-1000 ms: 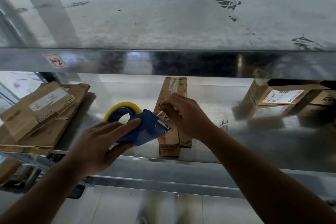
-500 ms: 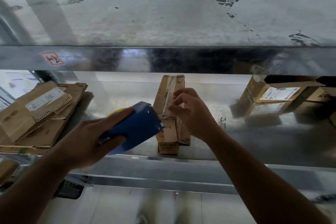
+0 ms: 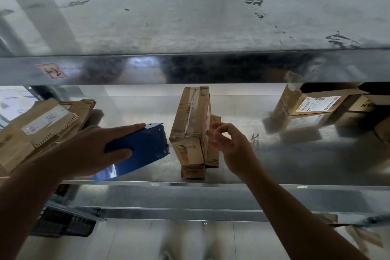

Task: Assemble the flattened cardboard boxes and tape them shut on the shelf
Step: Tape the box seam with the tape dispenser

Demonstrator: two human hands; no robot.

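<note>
Box: the narrow cardboard box stands in the middle of the shelf, its near end close to the front edge and its length running toward the back.
Tape: a clear tape strip runs along the box top and folds down over the near end.
Adjacent piece: a lower cardboard piece stands against the box's right side.
Right hand: my right hand has loosely bent fingers; its fingertips touch the box's right face without wrapping it.
Left hand: my left hand grips the blue tape dispenser, whose toothed end sits just left of the box, apart from it.
Hands: apart, one on each side of the box.
Left end: flattened boxes lie stacked.
Right back corner: assembled boxes with printed labels.
</note>
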